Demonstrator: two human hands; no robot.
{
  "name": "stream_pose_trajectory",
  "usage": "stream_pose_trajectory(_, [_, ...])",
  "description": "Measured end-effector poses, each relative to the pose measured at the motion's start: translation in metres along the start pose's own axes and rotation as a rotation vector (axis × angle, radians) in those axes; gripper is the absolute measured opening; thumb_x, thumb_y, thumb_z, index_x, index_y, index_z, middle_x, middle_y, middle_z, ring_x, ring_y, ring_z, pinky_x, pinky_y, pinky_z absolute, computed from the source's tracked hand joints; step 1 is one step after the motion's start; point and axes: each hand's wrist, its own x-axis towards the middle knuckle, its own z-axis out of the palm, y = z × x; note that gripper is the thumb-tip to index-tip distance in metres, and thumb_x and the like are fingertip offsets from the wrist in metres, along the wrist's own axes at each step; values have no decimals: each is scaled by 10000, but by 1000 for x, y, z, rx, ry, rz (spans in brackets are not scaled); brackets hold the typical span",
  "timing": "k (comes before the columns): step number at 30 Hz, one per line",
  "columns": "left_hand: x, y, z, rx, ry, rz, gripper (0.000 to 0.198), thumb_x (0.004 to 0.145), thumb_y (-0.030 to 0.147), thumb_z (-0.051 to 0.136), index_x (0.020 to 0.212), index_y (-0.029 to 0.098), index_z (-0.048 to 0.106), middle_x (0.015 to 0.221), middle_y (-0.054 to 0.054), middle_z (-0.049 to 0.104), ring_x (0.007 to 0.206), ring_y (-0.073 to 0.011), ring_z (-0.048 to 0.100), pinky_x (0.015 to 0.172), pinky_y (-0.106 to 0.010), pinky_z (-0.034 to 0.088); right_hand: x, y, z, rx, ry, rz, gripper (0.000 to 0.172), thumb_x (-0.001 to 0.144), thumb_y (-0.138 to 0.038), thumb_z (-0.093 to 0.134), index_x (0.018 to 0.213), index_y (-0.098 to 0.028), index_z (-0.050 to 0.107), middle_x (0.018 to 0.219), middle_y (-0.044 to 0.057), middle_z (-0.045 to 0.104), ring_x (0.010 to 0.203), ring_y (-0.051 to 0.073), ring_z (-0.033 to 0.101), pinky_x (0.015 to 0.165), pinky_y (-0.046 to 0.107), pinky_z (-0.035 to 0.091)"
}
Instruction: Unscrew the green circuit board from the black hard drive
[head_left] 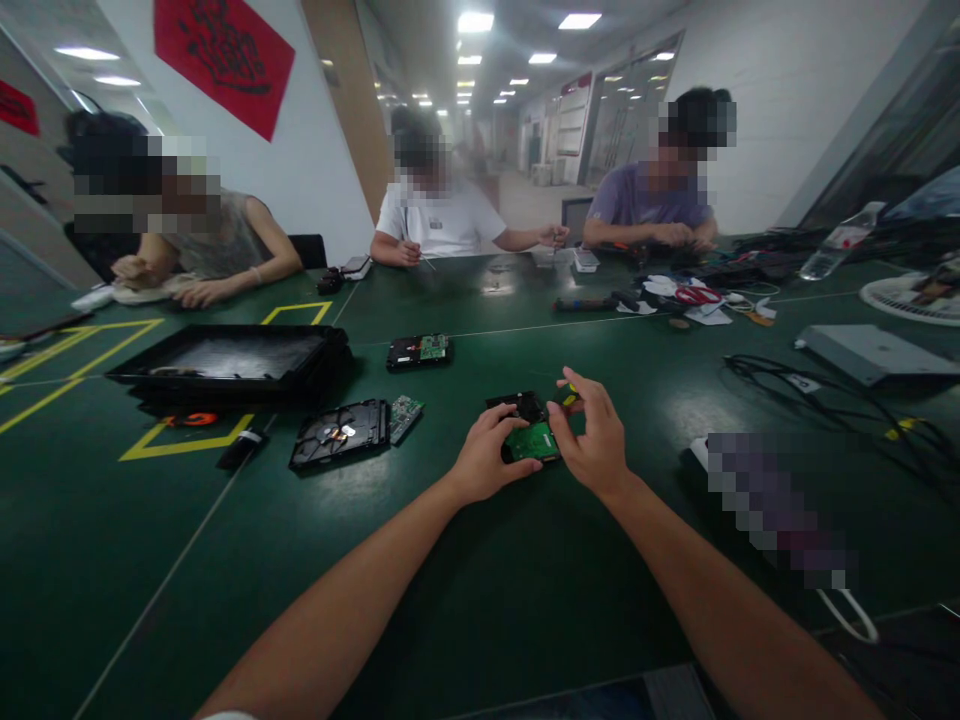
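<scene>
A hard drive [534, 440] with a green circuit board lies on the table in front of me. My left hand [482, 458] grips its left side, thumb at the near edge and fingers over the far part. Over the drive's right end, my right hand [598, 440] has its fingers curled around a small yellow-and-black tool [572, 393], which looks like a screwdriver. Its tip is hidden. Left of my hands are another hard drive [341, 434], showing its black casing, and a loose circuit board [406, 418]. A third drive [418, 351] lies farther back.
Black flat panels [225, 355] are stacked at left, near a small black object [241, 449]. Cables [817, 400], a silver box [874, 355] and a partly blurred object [776, 510] with a white loop lie at right. Three people sit across the green table [480, 620].
</scene>
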Motion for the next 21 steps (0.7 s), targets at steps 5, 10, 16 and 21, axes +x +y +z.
stream_pose_trajectory(5, [0,1,-1,11,-3,0,646,794,500,870,1357,267,653,1572,-141,505,1488,-378,451,1232,-604,381,1,-1,-2,17,-20,0,565,1007,-247,609,1551,-313,467,1294,114,649,1064,255,691,856,451,655])
stream_pose_trajectory(10, [0,0,0,11,-3,-2,639,802,512,859,1352,257,656,1575,-141,500,1492,-368,447,1234,-587,385,-1,-2,-1,23,-19,3,608,1023,-223,564,1600,-305,390,1333,121,653,1104,260,695,921,478,643])
stream_pose_trajectory(16, [0,0,0,17,1,0,662,796,509,865,1364,245,652,1566,-149,507,1490,-373,449,1237,-588,382,-1,0,0,0,13,14,480,999,-292,656,1459,-305,522,1297,107,665,965,239,717,818,445,663])
stream_pose_trajectory(21, [0,-1,0,13,-4,1,646,799,511,862,1356,253,660,1569,-144,505,1489,-373,451,1236,-587,385,-1,-3,-1,-1,0,9,526,1024,-245,577,1534,-288,456,1324,127,672,1015,254,721,919,491,645])
